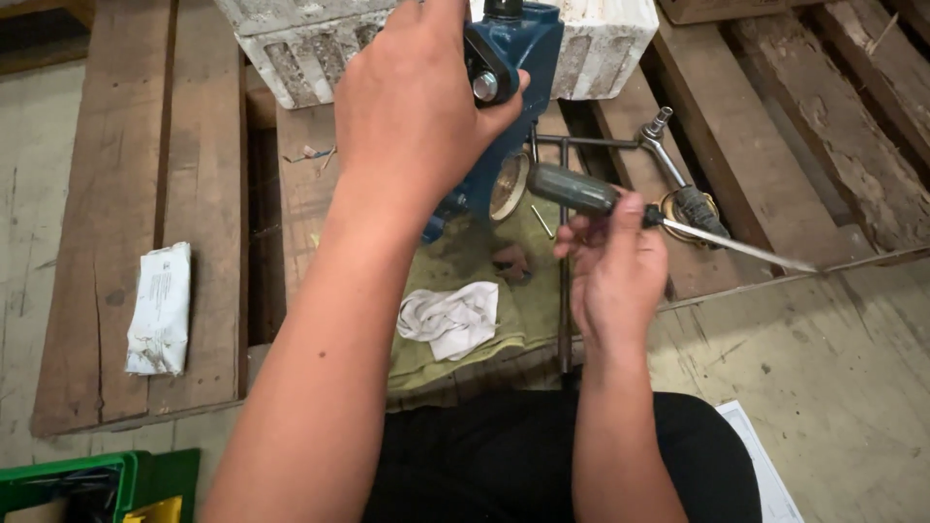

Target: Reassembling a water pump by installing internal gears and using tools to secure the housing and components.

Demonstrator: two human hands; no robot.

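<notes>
Left fingers: the left hand is curled shut around the top of the blue metal casting, thumb pressed beside a shiny bolt head.
Right fingers: the right hand is closed loosely on a screwdriver, fingertips pinching its dark handle, the thin shaft pointing out to the right.
Blue metal casting: stands upright just beyond both hands, its lower part partly hidden by the left wrist; a round brass-coloured disc shows on its side.
Under the casting: a green cloth with a crumpled white rag lying on it, near the person's lap.
Right of the casting: a cross-shaped wrench lies on the wooden planks, close behind the screwdriver.
Behind the casting: a pale concrete block, touching it or nearly so.
Left of the casting: a white packet, well apart.
Near corner: a green crate.
</notes>
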